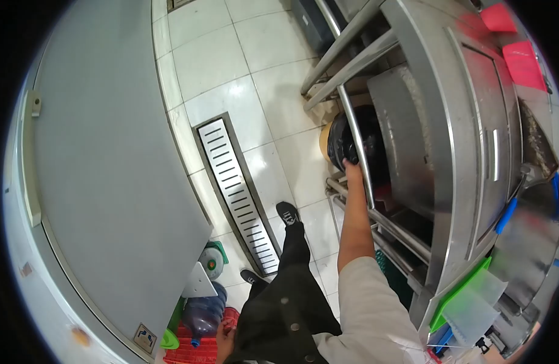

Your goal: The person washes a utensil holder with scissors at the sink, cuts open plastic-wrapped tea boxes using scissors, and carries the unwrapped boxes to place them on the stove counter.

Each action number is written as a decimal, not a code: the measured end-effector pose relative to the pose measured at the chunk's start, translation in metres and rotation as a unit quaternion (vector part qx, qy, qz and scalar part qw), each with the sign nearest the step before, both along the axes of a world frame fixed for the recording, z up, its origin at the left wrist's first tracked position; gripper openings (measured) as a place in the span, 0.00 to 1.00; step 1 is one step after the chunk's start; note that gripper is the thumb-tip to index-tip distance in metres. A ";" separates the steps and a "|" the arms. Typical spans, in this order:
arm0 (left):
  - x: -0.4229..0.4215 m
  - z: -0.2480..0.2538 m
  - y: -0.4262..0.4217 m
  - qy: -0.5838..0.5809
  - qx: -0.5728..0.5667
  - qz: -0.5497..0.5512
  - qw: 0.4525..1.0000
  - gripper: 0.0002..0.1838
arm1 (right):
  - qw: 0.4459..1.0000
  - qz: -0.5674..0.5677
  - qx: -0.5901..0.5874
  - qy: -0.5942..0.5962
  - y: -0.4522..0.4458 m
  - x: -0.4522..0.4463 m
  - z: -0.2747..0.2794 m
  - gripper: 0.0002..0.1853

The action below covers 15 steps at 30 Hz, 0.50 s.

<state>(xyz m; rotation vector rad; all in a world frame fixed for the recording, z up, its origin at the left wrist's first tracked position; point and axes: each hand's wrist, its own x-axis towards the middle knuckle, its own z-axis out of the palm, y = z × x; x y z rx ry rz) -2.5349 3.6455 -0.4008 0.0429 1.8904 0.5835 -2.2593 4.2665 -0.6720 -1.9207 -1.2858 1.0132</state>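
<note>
My right hand [350,170] reaches under the steel counter and closes on the edge of a black bin bag [338,139]. The bag lines a round bin, whose yellow side [324,143] shows at the left. A steel rail [356,139] crosses in front of the bin, next to my hand. Low on the left, my left hand [226,338] has its fingers curled at a red object [231,317], whose kind I cannot make out. Beside it a large clear water bottle [205,310] lies over a red crate [191,350].
A steel counter [443,121] with rails and shelves runs along the right. A slotted drain cover [238,194] lies in the tiled floor [264,112]. A large grey panel [103,133] stands on the left. Green chopping boards [458,294] stand at the lower right.
</note>
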 end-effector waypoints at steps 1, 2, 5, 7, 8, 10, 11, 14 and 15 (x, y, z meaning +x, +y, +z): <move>0.003 0.002 0.013 -0.011 -0.003 0.010 1.000 0.20 | 0.997 0.040 -0.035 -0.058 -0.004 0.012 -0.017 0.43; 0.008 0.003 0.025 -0.024 -0.006 0.021 0.999 0.20 | 0.988 0.082 -0.067 -0.117 -0.008 0.025 -0.035 0.43; 0.029 0.018 0.070 -0.030 0.044 -0.036 0.998 0.20 | 0.958 0.203 -0.028 -0.200 -0.053 0.014 0.008 0.42; 0.039 0.031 0.086 -0.012 0.075 -0.130 0.989 0.21 | 0.945 0.273 -0.020 -0.178 -0.117 0.013 0.011 0.45; 0.043 0.036 0.090 0.002 0.077 -0.190 0.979 0.22 | 0.934 0.274 -0.177 -0.147 -0.163 0.013 0.014 0.48; 0.052 0.031 0.075 0.035 0.115 -0.256 0.959 0.24 | 0.815 0.283 -0.504 -0.044 -0.247 0.007 0.040 0.53; 0.057 0.022 0.051 0.055 0.151 -0.262 0.952 0.24 | 0.791 0.418 -0.446 -0.016 -0.298 0.010 0.042 0.50; 0.071 0.038 0.010 0.073 0.137 -0.217 0.964 0.25 | 0.770 0.366 -0.505 0.133 -0.274 0.016 0.117 0.46; 0.076 0.060 0.003 0.064 0.087 -0.182 0.977 0.25 | 0.743 0.345 -0.536 0.205 -0.273 0.026 0.130 0.46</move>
